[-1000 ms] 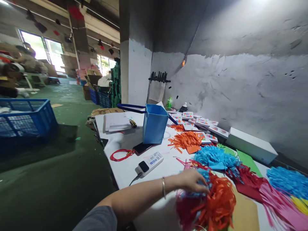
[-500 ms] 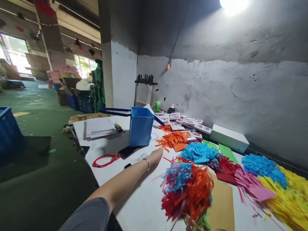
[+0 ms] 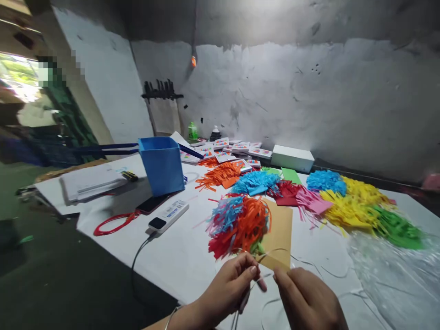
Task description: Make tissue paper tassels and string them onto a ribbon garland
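Low in the view, my left hand (image 3: 237, 282) is pinched closed on a thin pale string (image 3: 282, 250) that loops and trails to the right over the table. My right hand (image 3: 307, 300), to its right, also has its fingertips pressed together, apparently on the same string; the exact grip is hard to see. Just beyond my hands lies a bundle of fringed tissue-paper tassels (image 3: 239, 224) in red, orange, blue and pink. It rests partly over a brown cardboard sheet (image 3: 280, 231).
Behind lie orange tassels (image 3: 220, 176), blue tassels (image 3: 254, 182), yellow tassels (image 3: 357, 201) and several printed packets (image 3: 225, 156). A blue bin (image 3: 163, 165), a phone (image 3: 153, 205) and a white corded device (image 3: 169, 216) are left. Clear plastic (image 3: 395, 275) covers the right.
My left hand has drawn back from beside the orange tassels to the front of the bundle and now pinches the string. My right hand has come into view. The camera has turned right.
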A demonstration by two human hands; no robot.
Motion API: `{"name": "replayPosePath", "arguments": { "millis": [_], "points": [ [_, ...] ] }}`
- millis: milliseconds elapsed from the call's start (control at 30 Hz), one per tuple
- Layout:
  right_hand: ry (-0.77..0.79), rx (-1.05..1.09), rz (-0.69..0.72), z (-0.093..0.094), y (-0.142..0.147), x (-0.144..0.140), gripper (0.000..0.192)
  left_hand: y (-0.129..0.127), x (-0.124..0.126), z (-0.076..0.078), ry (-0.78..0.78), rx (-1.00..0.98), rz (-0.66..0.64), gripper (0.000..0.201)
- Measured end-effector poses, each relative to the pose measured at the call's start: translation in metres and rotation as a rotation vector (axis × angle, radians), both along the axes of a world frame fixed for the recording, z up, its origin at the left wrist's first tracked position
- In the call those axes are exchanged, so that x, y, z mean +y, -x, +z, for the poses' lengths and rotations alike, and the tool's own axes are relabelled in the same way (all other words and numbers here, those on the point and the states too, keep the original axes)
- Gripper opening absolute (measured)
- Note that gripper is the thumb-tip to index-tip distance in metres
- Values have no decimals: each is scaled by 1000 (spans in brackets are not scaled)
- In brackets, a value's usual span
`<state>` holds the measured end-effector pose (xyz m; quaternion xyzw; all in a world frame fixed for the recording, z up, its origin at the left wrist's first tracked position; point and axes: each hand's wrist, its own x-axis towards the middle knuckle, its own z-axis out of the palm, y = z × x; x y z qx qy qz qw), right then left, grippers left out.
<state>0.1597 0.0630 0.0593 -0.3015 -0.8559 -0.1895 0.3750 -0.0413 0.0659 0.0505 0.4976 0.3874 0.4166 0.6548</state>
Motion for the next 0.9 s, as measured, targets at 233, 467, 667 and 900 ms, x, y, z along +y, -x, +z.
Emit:
{"name": "replayPosePath", "arguments": {
  "millis": [233,467,667,900],
  "points": [
    [24,-45,-46,21,-41,-11,23,-29,-6,0,111,11,-114,42],
    [87,-7,-72,20,-43,-14,12,-41,1,3,194,-40,-164,34],
    [235,113,35,26,-41,-8,14,-39,-2,1,97,95,-169,34],
    [451,201,75,26,-42,1,10,-28,-12,7,-324,505,-134,27]
  ]
}}
